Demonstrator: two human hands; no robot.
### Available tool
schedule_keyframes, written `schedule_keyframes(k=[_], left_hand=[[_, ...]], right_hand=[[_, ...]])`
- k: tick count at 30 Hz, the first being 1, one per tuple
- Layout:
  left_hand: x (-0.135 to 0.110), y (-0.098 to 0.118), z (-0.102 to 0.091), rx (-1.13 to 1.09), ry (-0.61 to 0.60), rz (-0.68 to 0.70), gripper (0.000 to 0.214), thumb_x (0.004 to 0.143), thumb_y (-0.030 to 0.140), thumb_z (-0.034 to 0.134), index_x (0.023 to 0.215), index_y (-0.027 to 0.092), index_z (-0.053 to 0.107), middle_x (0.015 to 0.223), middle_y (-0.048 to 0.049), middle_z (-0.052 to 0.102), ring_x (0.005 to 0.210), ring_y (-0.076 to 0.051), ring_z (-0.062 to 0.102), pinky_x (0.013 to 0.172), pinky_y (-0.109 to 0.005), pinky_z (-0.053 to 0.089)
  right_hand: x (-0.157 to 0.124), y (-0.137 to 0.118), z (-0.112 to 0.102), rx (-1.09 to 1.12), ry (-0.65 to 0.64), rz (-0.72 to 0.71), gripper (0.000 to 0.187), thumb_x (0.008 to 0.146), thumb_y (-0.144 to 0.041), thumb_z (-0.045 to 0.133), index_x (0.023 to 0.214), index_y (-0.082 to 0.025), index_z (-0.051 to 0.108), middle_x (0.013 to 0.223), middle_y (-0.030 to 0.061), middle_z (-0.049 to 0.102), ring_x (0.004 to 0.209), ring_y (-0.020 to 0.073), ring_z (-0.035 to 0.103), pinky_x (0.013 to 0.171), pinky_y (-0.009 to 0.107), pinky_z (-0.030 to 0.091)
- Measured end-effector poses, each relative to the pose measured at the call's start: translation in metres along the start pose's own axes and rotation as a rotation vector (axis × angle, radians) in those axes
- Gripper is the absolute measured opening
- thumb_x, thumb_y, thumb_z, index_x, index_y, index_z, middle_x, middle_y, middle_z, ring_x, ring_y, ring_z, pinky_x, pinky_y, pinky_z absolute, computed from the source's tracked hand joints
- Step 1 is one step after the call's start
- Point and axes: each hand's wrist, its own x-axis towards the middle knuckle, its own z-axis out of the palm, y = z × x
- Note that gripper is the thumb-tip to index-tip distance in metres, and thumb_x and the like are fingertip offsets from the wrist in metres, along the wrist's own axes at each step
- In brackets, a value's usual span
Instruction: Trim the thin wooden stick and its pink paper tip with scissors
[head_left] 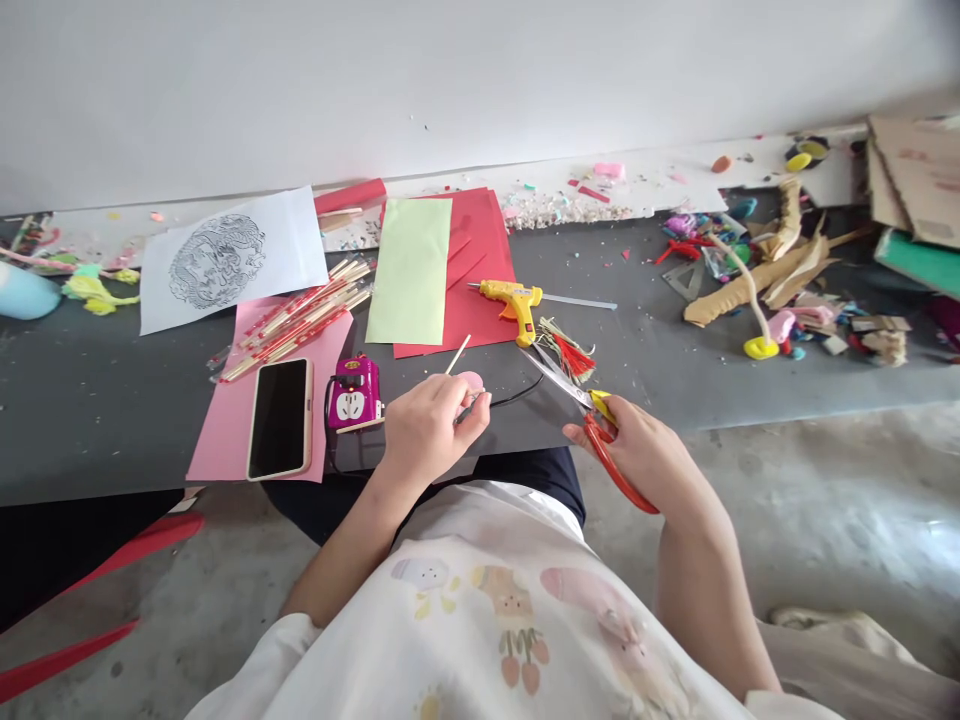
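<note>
Your white printed shirt (495, 610) fills the bottom of the view, and above it your two hands meet at the front edge of the dark desk (97, 400). Your left hand (431, 425) is curled nearly closed, its fingertips pinching a thin wooden stick (458, 355) together with a small pink paper piece (470, 381). Your right hand (637, 450) is wrapped around the handles of the red scissors (600, 440), whose blades point up and left, parted a little, toward the stick but apart from it. Starting from the left of the desk, you have a printed sheet with a dark round drawing (225, 260), then a pink sheet (225, 420) carrying a bundle of sticks (300, 315) and a phone (280, 418) lying face up. Just beside the phone sits a purple power socket (354, 392), close to your left hand. Behind it lie a pale green sheet (412, 270) on red paper (480, 270), then a yellow glue gun (514, 300) and a small tassel (571, 352) near the scissor tips. Far right, craft scraps (757, 280) and cardboard (915, 170) are heaped. White wall (450, 80) stands behind; grey concrete floor (825, 500) shows on the right.
</note>
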Motion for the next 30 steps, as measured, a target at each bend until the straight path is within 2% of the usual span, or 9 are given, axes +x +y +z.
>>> schedule_keyframes(k=[5, 8, 11, 15, 18, 22, 26, 30], left_hand=[[-0.001, 0.000, 0.000, 0.130, -0.010, 0.049, 0.019, 0.089, 0.031, 0.049, 0.075, 0.021, 0.057, 0.060, 0.0030, 0.057, 0.058, -0.011, 0.053, 0.055, -0.027, 0.033], [-0.003, -0.003, 0.003, 0.172, 0.006, 0.072, 0.024, 0.087, 0.032, 0.048, 0.067, 0.021, 0.054, 0.059, 0.0012, 0.057, 0.059, -0.012, 0.054, 0.053, -0.027, 0.032], [-0.005, -0.004, 0.004, 0.171, 0.016, 0.092, 0.029, 0.085, 0.031, 0.050, 0.058, 0.020, 0.049, 0.052, 0.0012, 0.051, 0.054, -0.012, 0.050, 0.049, -0.027, 0.027], [-0.009, -0.003, 0.006, 0.126, 0.012, 0.087, 0.030, 0.083, 0.029, 0.052, 0.055, 0.020, 0.045, 0.049, 0.0026, 0.048, 0.049, -0.011, 0.044, 0.046, -0.027, 0.023], [-0.012, -0.004, 0.009, 0.101, -0.032, 0.061, 0.031, 0.085, 0.030, 0.052, 0.056, 0.019, 0.044, 0.051, 0.0028, 0.049, 0.050, -0.011, 0.043, 0.047, -0.027, 0.022], [-0.015, -0.007, 0.012, 0.064, -0.131, 0.003, 0.030, 0.089, 0.030, 0.047, 0.061, 0.020, 0.045, 0.056, 0.0023, 0.050, 0.053, -0.011, 0.044, 0.050, -0.027, 0.026], [-0.016, -0.008, 0.011, 0.026, -0.216, -0.030, 0.025, 0.091, 0.029, 0.043, 0.068, 0.020, 0.047, 0.062, 0.0017, 0.053, 0.057, -0.012, 0.047, 0.054, -0.027, 0.030], [-0.014, -0.006, 0.011, 0.029, -0.228, -0.022, 0.023, 0.090, 0.027, 0.043, 0.069, 0.020, 0.047, 0.062, 0.0015, 0.054, 0.060, -0.013, 0.050, 0.054, -0.027, 0.030]], right_hand=[[0.001, 0.002, 0.003, -0.004, 0.007, -0.024, 0.039, 0.078, -0.064, 0.049, 0.081, -0.026, 0.048, 0.075, 0.0020, 0.061, 0.067, 0.0202, 0.056, 0.057, 0.028, 0.038], [0.001, 0.003, 0.005, -0.002, 0.029, -0.052, 0.041, 0.078, -0.066, 0.048, 0.081, -0.025, 0.049, 0.072, 0.0020, 0.060, 0.064, 0.0193, 0.054, 0.054, 0.028, 0.036], [0.001, 0.005, 0.007, -0.003, 0.042, -0.060, 0.042, 0.078, -0.067, 0.048, 0.082, -0.025, 0.051, 0.072, 0.0020, 0.060, 0.063, 0.0193, 0.055, 0.054, 0.028, 0.036], [0.001, 0.004, 0.007, -0.011, 0.034, -0.040, 0.047, 0.078, -0.070, 0.047, 0.090, -0.025, 0.053, 0.079, 0.0038, 0.063, 0.070, 0.0216, 0.059, 0.057, 0.029, 0.038], [0.002, 0.003, 0.010, -0.026, 0.058, -0.008, 0.051, 0.078, -0.071, 0.046, 0.095, -0.024, 0.053, 0.091, 0.0059, 0.066, 0.083, 0.0250, 0.061, 0.063, 0.031, 0.041], [0.009, 0.007, 0.019, -0.078, 0.185, 0.041, 0.056, 0.080, -0.067, 0.045, 0.105, -0.018, 0.053, 0.107, 0.0128, 0.065, 0.101, 0.0303, 0.059, 0.075, 0.036, 0.042], [0.016, 0.014, 0.027, -0.124, 0.271, 0.123, 0.051, 0.081, -0.058, 0.048, 0.105, -0.014, 0.054, 0.100, 0.0164, 0.066, 0.094, 0.0306, 0.061, 0.074, 0.036, 0.042], [0.020, 0.016, 0.032, -0.159, 0.297, 0.160, 0.048, 0.080, -0.053, 0.050, 0.102, -0.009, 0.055, 0.097, 0.0194, 0.066, 0.092, 0.0321, 0.061, 0.074, 0.036, 0.042]])
